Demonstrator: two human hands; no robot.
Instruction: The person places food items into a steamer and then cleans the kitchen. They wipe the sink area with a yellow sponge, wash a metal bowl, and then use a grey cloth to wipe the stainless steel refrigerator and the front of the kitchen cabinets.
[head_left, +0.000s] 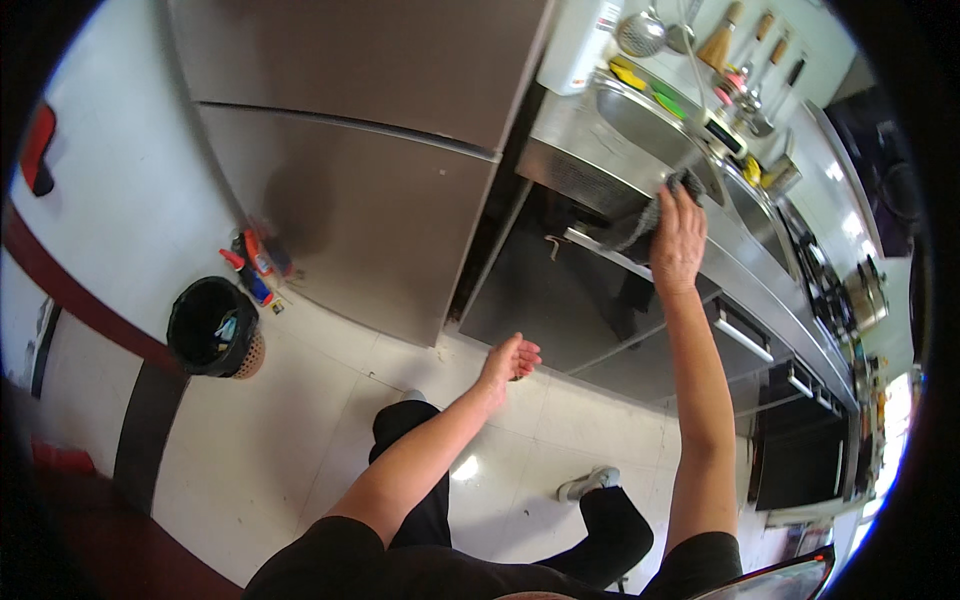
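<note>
My right hand presses a dark grey cloth against the front edge of the stainless steel counter. Part of the cloth sticks out above my fingers and part hangs down over the cabinet front, in front of a white bar handle. My left hand hangs in the air over the floor, palm turned inwards, fingers a little apart and nothing in it. Beyond it are the dark glossy cabinet doors. Behind the cloth lies the steel double sink.
A brown refrigerator stands left of the counter. On the floor is a lined waste bin beside several bottles. A white jug stands at the counter's end. Ladles and a brush hang above the sink; a gas stove is further right.
</note>
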